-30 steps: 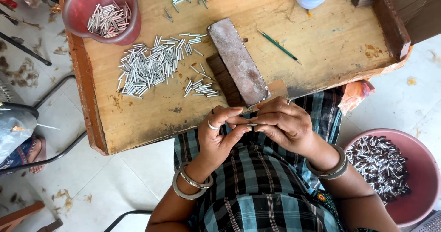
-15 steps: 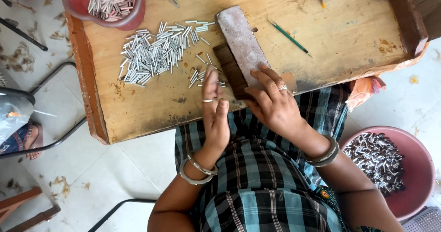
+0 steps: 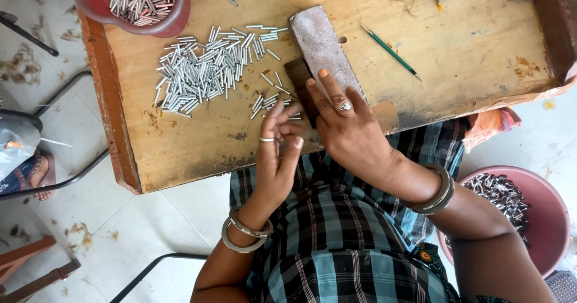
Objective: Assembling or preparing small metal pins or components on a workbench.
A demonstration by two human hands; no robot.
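Note:
My left hand is raised edge-on over the near edge of the wooden board, fingers apart, fingertips close to a small cluster of thin silver tubes. My right hand lies palm down with spread fingers against the grey rectangular block and a dark wooden piece beside it. Neither hand visibly holds anything. A large pile of the same silver tubes lies on the board to the left.
A red bowl of silver tubes sits at the board's far left corner. A green pencil-like stick lies right of the block. A pink tub of dark tubes stands on the floor at my right. Metal chair frames are at left.
Both hands were together near my lap, pinching something small; they have since moved up onto the board, opened, and the right hand now rests by the grey block.

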